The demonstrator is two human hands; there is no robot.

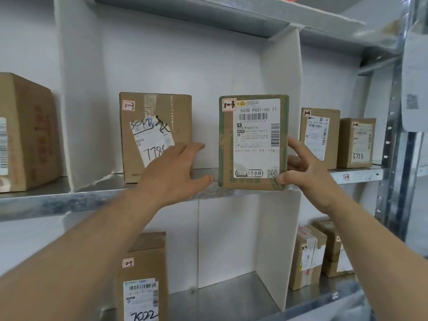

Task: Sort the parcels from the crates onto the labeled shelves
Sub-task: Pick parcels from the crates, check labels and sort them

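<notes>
A small cardboard parcel with green tape, a white shipping label and a red "1-3" tag stands upright at the front edge of the metal shelf. My right hand grips its right side, thumb on the front lower corner and fingers behind. My left hand hovers open just left of it, fingers straight, touching nothing I can make out. Behind my left hand stands another brown parcel tagged "1-3", marked "778".
White dividers split the shelf into bays. Two parcels stand in the right bay, a large box in the left one. On the lower shelf are a "2-3" parcel and more parcels. A steel upright is on the right.
</notes>
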